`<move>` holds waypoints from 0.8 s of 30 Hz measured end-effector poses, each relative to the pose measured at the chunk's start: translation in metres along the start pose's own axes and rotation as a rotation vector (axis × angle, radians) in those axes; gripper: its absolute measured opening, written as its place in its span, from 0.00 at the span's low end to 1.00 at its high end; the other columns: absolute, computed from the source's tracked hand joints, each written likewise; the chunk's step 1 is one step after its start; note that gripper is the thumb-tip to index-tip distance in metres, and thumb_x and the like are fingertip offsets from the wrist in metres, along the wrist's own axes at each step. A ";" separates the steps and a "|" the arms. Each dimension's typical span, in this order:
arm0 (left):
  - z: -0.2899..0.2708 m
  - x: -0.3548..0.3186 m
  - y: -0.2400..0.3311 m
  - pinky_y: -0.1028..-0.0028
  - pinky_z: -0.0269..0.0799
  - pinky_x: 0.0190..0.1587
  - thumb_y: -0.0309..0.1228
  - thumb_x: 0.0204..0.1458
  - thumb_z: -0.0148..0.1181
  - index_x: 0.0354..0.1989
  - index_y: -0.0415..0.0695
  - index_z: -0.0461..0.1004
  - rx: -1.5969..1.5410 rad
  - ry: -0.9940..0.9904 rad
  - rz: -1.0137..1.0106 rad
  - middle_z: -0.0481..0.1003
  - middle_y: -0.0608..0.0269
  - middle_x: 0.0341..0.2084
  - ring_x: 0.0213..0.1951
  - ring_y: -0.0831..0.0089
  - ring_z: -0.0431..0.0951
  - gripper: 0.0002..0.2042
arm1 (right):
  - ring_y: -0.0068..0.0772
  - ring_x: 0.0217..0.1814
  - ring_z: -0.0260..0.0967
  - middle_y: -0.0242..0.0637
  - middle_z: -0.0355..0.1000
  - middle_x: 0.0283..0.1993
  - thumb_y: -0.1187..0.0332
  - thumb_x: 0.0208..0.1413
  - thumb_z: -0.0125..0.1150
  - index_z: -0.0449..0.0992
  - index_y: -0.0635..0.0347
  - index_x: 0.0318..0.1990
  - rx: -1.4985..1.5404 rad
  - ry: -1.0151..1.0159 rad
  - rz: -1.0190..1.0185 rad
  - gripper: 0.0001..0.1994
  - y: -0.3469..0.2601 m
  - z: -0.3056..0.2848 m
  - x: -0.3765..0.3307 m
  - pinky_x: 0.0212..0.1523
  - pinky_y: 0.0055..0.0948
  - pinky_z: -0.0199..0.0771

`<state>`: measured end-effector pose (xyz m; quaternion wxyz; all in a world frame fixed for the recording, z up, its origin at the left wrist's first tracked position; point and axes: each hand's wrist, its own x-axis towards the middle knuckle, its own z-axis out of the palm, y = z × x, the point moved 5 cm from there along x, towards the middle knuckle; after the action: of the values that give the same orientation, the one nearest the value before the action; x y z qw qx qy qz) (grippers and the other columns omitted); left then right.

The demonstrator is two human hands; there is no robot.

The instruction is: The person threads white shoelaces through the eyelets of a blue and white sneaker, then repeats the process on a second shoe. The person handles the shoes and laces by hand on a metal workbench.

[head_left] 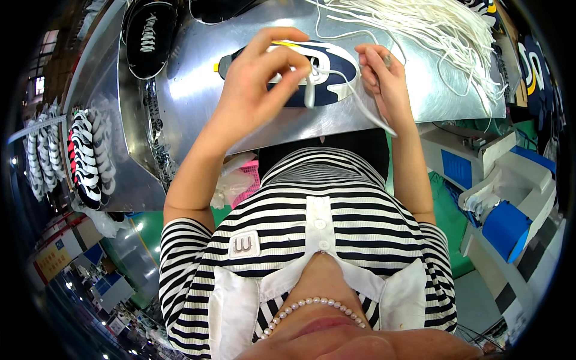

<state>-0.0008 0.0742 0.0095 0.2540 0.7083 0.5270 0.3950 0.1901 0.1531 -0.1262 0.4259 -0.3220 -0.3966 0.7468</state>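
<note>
Left hand [258, 84] looks pinched nearly closed on a white shoelace [366, 111], seemingly for fine control over the navy sneaker [342, 60] lying crosswise on the metal table [198, 120], right hand [389, 78] half-curled beside the toe, hold unclear from here.

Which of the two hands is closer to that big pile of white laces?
Right. The right hand is just left of the pile of white laces; the left hand is farther left, over the navy shoe.

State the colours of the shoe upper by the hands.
The shoe upper is navy, white and yellow, best seen in the head view.
</note>
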 end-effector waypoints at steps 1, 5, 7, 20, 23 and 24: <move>0.003 0.003 -0.015 0.79 0.70 0.32 0.23 0.53 0.63 0.34 0.38 0.78 -0.042 0.048 -0.053 0.74 0.61 0.46 0.29 0.77 0.75 0.03 | 0.11 0.26 0.57 0.28 0.71 0.36 0.66 0.62 0.60 0.79 0.61 0.46 -0.083 -0.009 -0.005 0.10 -0.005 0.002 -0.006 0.22 0.12 0.51; 0.022 0.010 -0.030 0.85 0.64 0.33 0.25 0.56 0.62 0.38 0.40 0.79 -0.004 0.045 -0.052 0.73 0.66 0.43 0.33 0.86 0.72 0.04 | 0.13 0.32 0.65 0.27 0.72 0.34 0.67 0.58 0.65 0.81 0.58 0.42 -0.338 -0.090 -0.110 0.07 -0.005 0.047 -0.014 0.32 0.15 0.64; 0.029 0.013 -0.035 0.84 0.65 0.35 0.26 0.56 0.62 0.38 0.40 0.79 -0.047 0.066 -0.101 0.74 0.66 0.43 0.35 0.83 0.73 0.04 | 0.12 0.27 0.62 0.26 0.72 0.29 0.67 0.58 0.65 0.80 0.60 0.39 -0.172 -0.088 0.025 0.07 0.010 0.055 -0.008 0.27 0.15 0.60; 0.032 -0.020 -0.134 0.77 0.69 0.44 0.61 0.53 0.59 0.38 0.40 0.80 -0.398 -0.273 -1.062 0.81 0.62 0.30 0.38 0.76 0.75 0.30 | 0.30 0.36 0.79 0.40 0.80 0.36 0.70 0.50 0.69 0.72 0.63 0.53 -0.538 0.101 0.085 0.22 0.033 0.054 0.020 0.40 0.29 0.78; 0.036 -0.014 -0.126 0.76 0.71 0.41 0.54 0.55 0.62 0.36 0.40 0.81 -0.327 -0.147 -0.963 0.81 0.64 0.27 0.34 0.78 0.77 0.24 | 0.34 0.37 0.79 0.42 0.80 0.38 0.70 0.49 0.70 0.71 0.62 0.53 -0.625 0.117 0.068 0.23 0.028 0.054 0.020 0.41 0.31 0.78; 0.036 -0.015 -0.123 0.77 0.71 0.39 0.51 0.55 0.63 0.36 0.40 0.81 -0.285 -0.090 -0.900 0.81 0.65 0.26 0.32 0.79 0.77 0.22 | 0.36 0.37 0.79 0.43 0.80 0.39 0.70 0.49 0.70 0.71 0.62 0.53 -0.679 0.110 0.040 0.23 0.027 0.056 0.020 0.42 0.32 0.78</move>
<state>-0.0400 0.1007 -0.1099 0.5175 0.3841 0.7104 0.2830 0.1251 0.1438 -0.1256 0.3004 -0.4928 -0.5925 0.5620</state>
